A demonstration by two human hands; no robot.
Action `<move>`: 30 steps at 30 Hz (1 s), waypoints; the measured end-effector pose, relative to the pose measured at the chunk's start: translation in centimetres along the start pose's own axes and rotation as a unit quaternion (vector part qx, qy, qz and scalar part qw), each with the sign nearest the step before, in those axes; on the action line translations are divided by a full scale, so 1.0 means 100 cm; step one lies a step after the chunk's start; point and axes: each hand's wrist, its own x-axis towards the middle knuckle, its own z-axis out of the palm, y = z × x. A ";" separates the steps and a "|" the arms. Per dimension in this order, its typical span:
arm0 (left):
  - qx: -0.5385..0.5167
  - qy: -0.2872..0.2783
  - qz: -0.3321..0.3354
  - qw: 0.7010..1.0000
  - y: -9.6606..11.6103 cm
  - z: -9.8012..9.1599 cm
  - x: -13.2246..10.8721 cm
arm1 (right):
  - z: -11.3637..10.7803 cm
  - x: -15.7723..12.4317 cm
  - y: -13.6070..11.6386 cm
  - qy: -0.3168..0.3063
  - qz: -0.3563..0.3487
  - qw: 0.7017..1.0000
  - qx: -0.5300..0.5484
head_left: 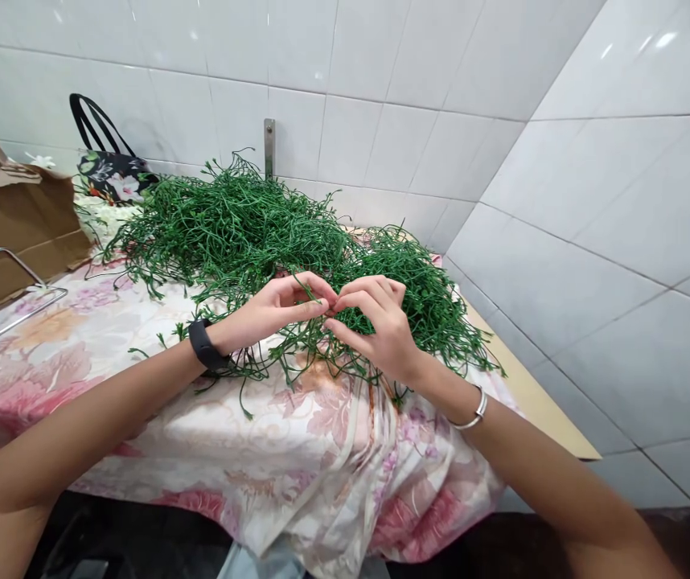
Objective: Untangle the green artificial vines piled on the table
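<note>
My left hand (290,304), with a black band at its wrist, pinches a thin green plastic stem (304,285) between thumb and fingers. The fingertips of my right hand (378,318) meet those of the left and are closed too. What lies between the right fingertips is too small to make out. Behind and beneath both hands spreads a big tangled heap of green artificial stems (230,221) with small branched tips. Its right part (423,297) reaches the table's right side, and some loose stems hang toward the front.
A floral cloth (200,450) covers the table, bunched at the front. A cardboard box (19,213) and a bent metal wire frame (25,265) are at left. Behind them are white flowers (104,217) and a black floral bag (116,173). Tiled walls (363,137) bound the back and right.
</note>
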 end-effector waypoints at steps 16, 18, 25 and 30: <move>0.065 -0.038 -0.011 0.997 -0.004 -0.004 0.002 | 0.006 -0.001 0.005 0.035 -0.040 0.998 -0.035; 0.101 -0.042 -0.011 0.994 -0.003 -0.005 0.002 | 0.006 -0.001 0.004 0.026 -0.031 0.999 -0.031; 0.216 -0.025 0.038 0.975 0.001 -0.004 0.002 | 0.002 0.000 0.002 0.038 -0.036 0.998 -0.027; 0.230 -0.015 0.067 0.971 -0.001 -0.005 0.003 | 0.005 0.001 0.003 0.016 -0.049 0.999 0.001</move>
